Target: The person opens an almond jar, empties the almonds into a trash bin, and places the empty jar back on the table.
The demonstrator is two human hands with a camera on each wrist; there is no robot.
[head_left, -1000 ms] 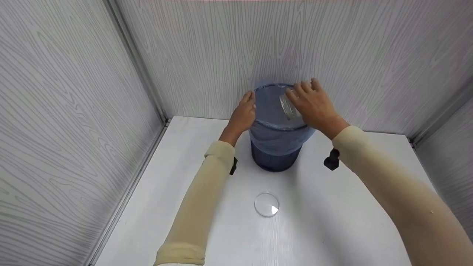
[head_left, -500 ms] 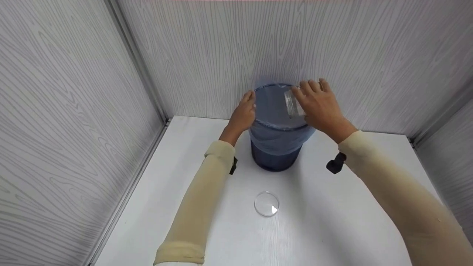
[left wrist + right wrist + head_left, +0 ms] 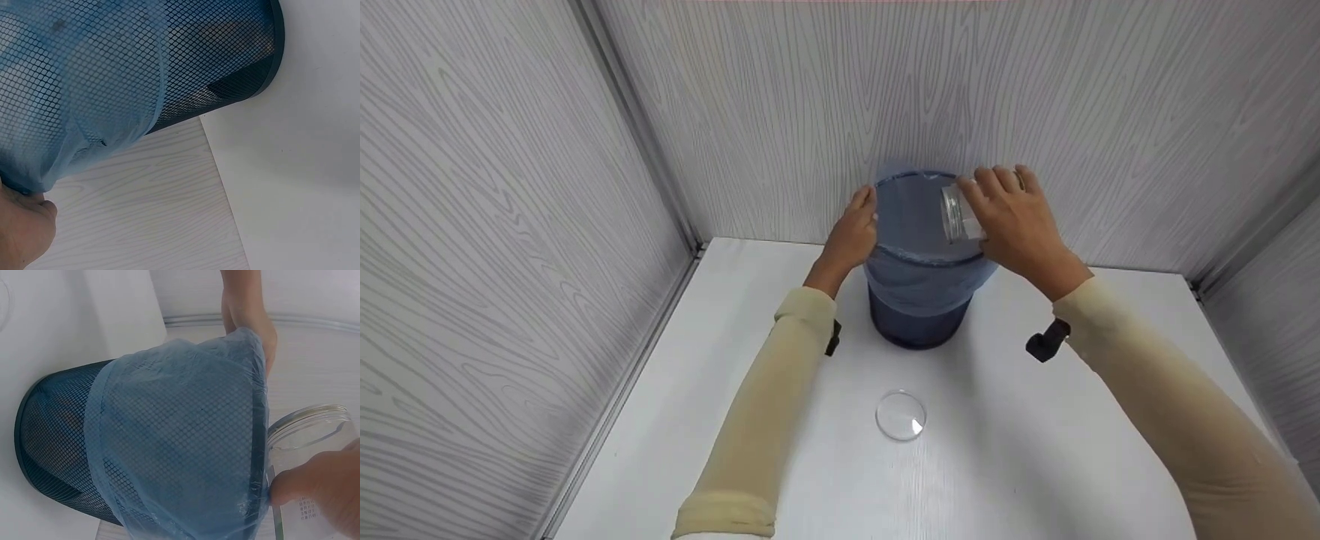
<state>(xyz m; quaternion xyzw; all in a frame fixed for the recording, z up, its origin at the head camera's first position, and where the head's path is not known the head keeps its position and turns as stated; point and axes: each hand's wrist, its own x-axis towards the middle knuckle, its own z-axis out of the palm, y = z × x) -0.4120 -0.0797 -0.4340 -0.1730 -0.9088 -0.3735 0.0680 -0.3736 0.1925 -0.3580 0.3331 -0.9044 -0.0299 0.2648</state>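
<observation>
A dark mesh wastebasket [image 3: 919,330] stands against the back wall, lined with a thin blue plastic bag [image 3: 174,427] folded down over its rim. My left hand [image 3: 853,234] grips the rim on the left side, bag included; in the left wrist view part of that hand [image 3: 25,225] shows at the bag's edge. My right hand [image 3: 1014,225] holds a clear jar [image 3: 952,215] with printed text, tilted on its side over the basket's opening, its threaded mouth uncovered and facing left. In the right wrist view the jar [image 3: 315,427] sits right beside the rim.
A clear round lid [image 3: 901,415] lies flat on the white table [image 3: 682,360] in front of the basket. Wood-grain panels [image 3: 780,112] enclose the table at the back and both sides.
My right hand has drawn back a little to the right with the jar, which now lies more level with its mouth facing left. My left hand stays on the rim.
</observation>
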